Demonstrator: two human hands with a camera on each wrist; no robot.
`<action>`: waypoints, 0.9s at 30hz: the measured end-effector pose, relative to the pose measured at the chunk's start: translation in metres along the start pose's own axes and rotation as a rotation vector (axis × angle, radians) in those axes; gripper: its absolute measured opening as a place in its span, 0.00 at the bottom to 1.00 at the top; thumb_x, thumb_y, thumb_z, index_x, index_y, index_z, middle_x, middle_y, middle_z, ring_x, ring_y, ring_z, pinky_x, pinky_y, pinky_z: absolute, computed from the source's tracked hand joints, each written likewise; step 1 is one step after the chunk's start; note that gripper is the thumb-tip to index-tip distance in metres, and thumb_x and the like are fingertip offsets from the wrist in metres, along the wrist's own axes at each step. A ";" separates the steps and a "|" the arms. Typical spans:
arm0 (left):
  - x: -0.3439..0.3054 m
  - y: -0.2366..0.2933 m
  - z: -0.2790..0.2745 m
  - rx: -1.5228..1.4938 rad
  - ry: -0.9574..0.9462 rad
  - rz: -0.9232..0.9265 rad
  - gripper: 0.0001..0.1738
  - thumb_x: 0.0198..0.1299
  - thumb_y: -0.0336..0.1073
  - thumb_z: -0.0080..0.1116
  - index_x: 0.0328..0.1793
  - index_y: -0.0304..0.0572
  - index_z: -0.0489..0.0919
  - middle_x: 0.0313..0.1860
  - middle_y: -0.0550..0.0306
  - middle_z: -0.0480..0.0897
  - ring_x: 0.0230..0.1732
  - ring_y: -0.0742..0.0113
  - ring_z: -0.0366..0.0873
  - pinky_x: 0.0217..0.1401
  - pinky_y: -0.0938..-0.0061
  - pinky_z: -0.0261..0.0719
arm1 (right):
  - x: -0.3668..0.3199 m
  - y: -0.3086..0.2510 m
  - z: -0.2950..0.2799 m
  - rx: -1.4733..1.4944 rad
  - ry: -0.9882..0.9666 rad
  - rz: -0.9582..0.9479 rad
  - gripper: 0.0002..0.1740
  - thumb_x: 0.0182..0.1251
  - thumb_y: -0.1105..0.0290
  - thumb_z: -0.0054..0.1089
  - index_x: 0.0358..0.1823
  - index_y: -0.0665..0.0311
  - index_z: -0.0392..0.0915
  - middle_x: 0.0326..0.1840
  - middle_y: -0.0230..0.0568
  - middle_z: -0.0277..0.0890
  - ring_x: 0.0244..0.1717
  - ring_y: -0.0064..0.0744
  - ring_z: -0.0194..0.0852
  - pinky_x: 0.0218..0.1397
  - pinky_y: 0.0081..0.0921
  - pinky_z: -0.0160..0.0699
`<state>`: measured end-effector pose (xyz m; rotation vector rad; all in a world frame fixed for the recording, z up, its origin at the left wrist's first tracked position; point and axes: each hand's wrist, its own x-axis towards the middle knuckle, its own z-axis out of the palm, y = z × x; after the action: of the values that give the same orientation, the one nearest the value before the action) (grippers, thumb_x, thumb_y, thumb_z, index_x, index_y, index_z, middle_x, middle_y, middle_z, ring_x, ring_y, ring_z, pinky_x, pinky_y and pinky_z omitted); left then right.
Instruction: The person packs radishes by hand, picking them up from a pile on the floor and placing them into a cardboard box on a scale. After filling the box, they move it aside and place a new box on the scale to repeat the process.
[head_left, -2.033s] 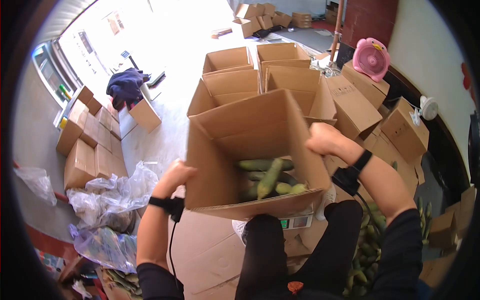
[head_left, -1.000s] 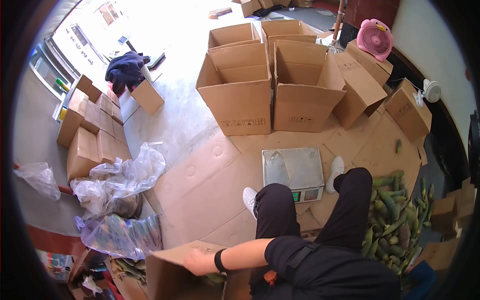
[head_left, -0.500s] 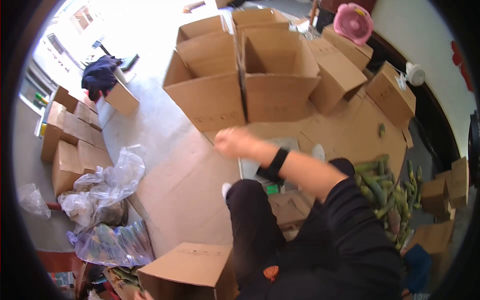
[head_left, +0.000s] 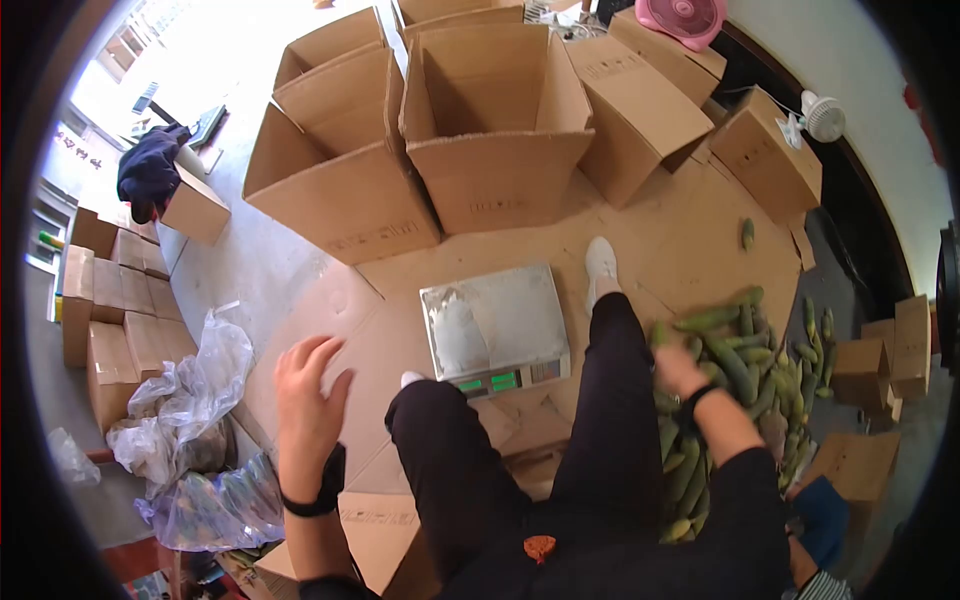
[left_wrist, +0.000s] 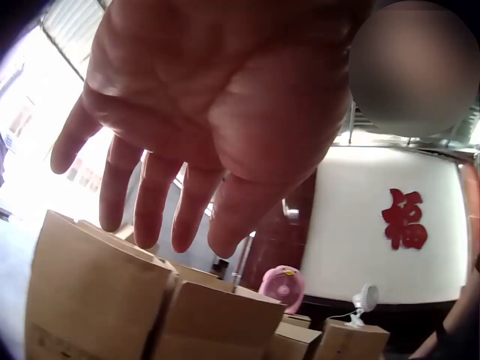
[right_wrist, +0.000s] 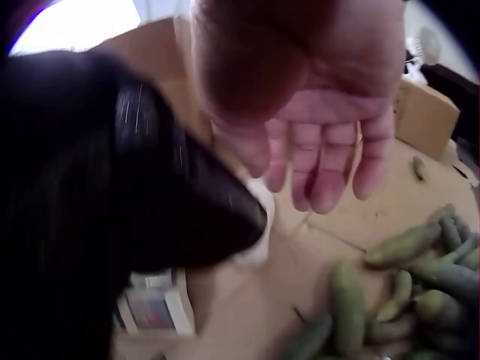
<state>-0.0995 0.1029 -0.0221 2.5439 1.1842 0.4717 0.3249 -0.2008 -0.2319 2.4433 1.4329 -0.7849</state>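
My left hand (head_left: 308,405) hangs in the air left of the digital scale (head_left: 500,315), holding nothing. Its fingers are spread and relaxed in the left wrist view. My right hand (head_left: 678,368) reaches over the near-left part of a heap of green and yellowish cucumbers (head_left: 740,375) on the floor. In the right wrist view, the right fingers (right_wrist: 326,187) hang loosely bent with nothing in them, above some cucumbers (right_wrist: 349,304). The scale's platform is bare and its green display is lit. Beside my left leg stands a cardboard box (head_left: 378,525), partly hidden by my forearm.
Several tall open boxes (head_left: 500,180) stand beyond the scale. More cartons (head_left: 650,110) lean at the right, near a pink fan (head_left: 685,18) and a small white fan (head_left: 824,118). Plastic bags (head_left: 215,505) lie at the left. Another person's arm (head_left: 803,560) shows at lower right.
The box with cucumbers, held in both hands two seconds ago, was moved to the lower left and let go. My right hand then swung across to the heap; my left hand rose into view.
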 end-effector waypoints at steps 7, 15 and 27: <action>0.173 0.047 0.078 0.197 0.064 0.267 0.34 0.48 0.33 0.68 0.65 0.47 0.72 0.63 0.53 0.72 0.70 0.51 0.62 0.72 0.53 0.58 | -0.033 0.061 0.138 0.638 -0.215 0.010 0.12 0.63 0.71 0.53 0.44 0.66 0.80 0.43 0.58 0.80 0.46 0.56 0.80 0.50 0.43 0.80; 0.291 0.066 0.157 0.416 0.071 0.405 0.46 0.43 0.36 0.73 0.72 0.49 0.64 0.64 0.54 0.72 0.71 0.53 0.62 0.73 0.54 0.58 | 0.029 0.048 0.219 0.822 -0.171 0.015 0.12 0.64 0.70 0.52 0.45 0.65 0.80 0.43 0.57 0.81 0.47 0.56 0.80 0.51 0.43 0.79; 0.346 0.052 0.214 0.376 0.098 0.305 0.09 0.47 0.41 0.67 0.31 0.49 0.81 0.34 0.62 0.79 0.45 0.61 0.79 0.42 0.64 0.79 | 0.097 0.039 0.098 0.249 -0.271 0.185 0.14 0.67 0.65 0.48 0.45 0.65 0.80 0.42 0.57 0.81 0.47 0.57 0.79 0.52 0.45 0.78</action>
<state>0.2341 0.3125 -0.1366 3.0818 0.9950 0.4832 0.3621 -0.1897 -0.3693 2.4762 1.0500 -1.2574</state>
